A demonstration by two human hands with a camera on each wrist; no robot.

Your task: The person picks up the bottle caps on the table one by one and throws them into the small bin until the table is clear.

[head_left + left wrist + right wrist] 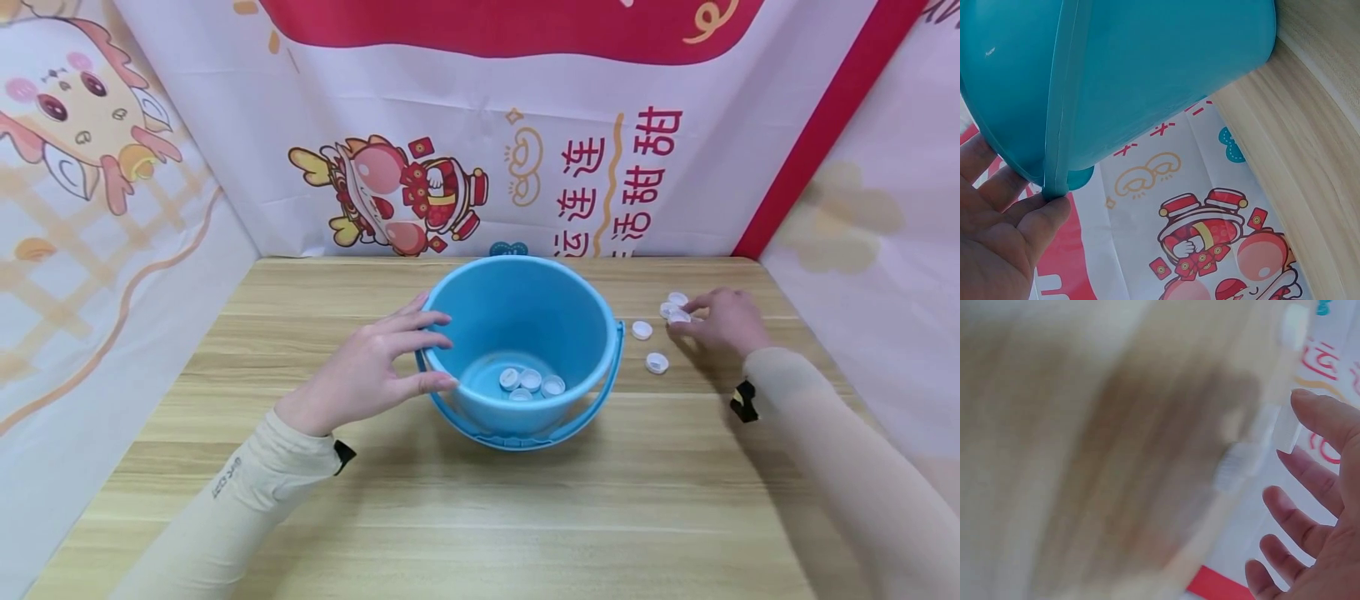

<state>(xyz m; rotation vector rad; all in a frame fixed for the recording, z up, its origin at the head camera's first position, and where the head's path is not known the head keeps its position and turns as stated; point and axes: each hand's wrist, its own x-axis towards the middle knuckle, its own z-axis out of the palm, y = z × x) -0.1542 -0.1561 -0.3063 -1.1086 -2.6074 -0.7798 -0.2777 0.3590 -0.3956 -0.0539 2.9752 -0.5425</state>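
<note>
A light blue bucket (517,275) stands on the table with its handle (517,442) hanging down at the near side. Several white bottle caps (530,381) lie on its floor. My left hand (378,362) holds the bucket's left rim, fingers over the edge; in the left wrist view the thumb (1050,219) lies against the handle. Right of the bucket, my right hand (723,321) pinches a white cap (1287,428) between thumb and index finger, the other fingers loosely spread. Two more caps (677,298) lie beside it, and nearer the bucket are two separate caps (656,362).
The wooden table (450,517) runs back to a printed cloth backdrop (465,108) with cartoon figures and red lettering. Cloth walls also stand along the left (97,250) and right (885,250) sides. In the right wrist view, the tabletop is blurred.
</note>
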